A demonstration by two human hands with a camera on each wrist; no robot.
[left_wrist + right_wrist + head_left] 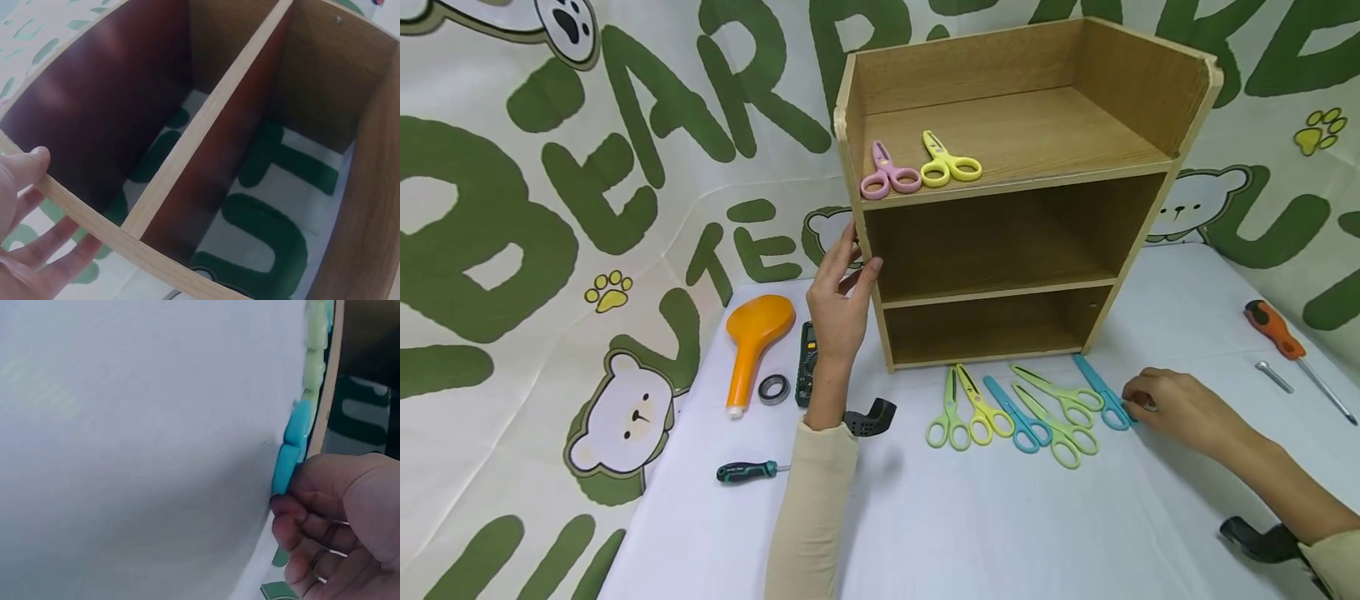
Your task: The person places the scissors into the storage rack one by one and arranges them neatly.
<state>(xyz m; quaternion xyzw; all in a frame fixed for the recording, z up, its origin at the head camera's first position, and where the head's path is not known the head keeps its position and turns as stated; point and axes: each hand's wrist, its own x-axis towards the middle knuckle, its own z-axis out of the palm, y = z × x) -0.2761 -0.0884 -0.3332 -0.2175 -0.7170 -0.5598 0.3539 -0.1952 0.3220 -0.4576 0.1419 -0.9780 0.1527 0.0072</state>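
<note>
At the left side of a small wooden shelf [1000, 287], my left hand [838, 312] grips the side panel. In the left wrist view the thumb [39, 161] lies over the panel's front edge, with the fingers along its outer face. My right hand [1180, 408], fingers bent, pinches the handle end of a blue pair of scissors [1103, 392] lying on the cloth. Left of it, several green, yellow and blue scissors [988, 408] lie in a row before the shelf. Pink scissors [889, 175] and yellow scissors [949, 160] lie on the top board.
Left of the shelf lie an orange paddle-shaped object [756, 342], a black tape roll [773, 389], a multimeter [806, 367] and a green-black screwdriver [748, 472]. On the right are a bolt [1274, 377] and an orange screwdriver [1281, 333]. A printed cloth [497, 400] hangs behind.
</note>
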